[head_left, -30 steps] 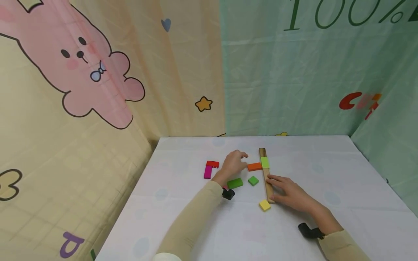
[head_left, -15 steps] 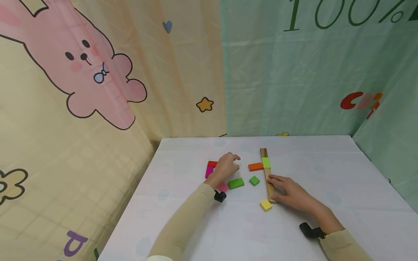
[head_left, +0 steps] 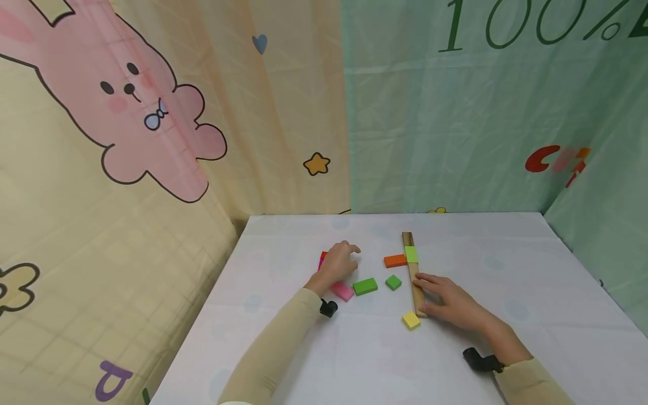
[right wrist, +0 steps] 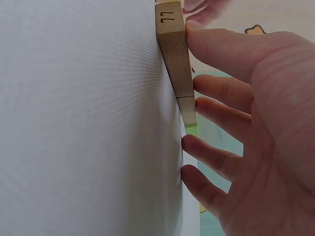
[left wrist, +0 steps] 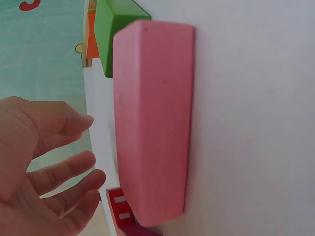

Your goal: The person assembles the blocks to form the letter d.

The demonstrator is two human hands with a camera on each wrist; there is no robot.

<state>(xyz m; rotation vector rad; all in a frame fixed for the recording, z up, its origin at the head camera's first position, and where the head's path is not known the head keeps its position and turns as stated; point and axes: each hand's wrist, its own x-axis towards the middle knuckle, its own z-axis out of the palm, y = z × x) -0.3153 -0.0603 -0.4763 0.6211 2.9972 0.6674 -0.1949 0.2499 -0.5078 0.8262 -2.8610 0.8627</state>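
Note:
My left hand [head_left: 334, 267] hovers over the red block [head_left: 323, 256] and the magenta block [left wrist: 140, 230], covering much of both in the head view. Its fingers are relaxed and hold nothing in the left wrist view. Beside it lies a pink block [head_left: 342, 291]. My right hand [head_left: 450, 301] stays at the near end of a straight row of wooden blocks [head_left: 417, 295]. Thumb and fingertips touch the side of the row, and the fingers are fairly straight. A light green block [head_left: 411, 255] is part of that row. An orange block [head_left: 395, 261] abuts it from the left.
Between the hands lie a long green block [head_left: 365, 287] and a small green block [head_left: 393, 282]. A yellow block [head_left: 411, 321] sits by the row's near end. The white-covered table [head_left: 374, 360] meets printed curtains [head_left: 283, 112] at its back and sides.
My left hand has moved left, away from the orange block and over the red and magenta blocks, uncovering the pink block. My right hand has stayed at the row.

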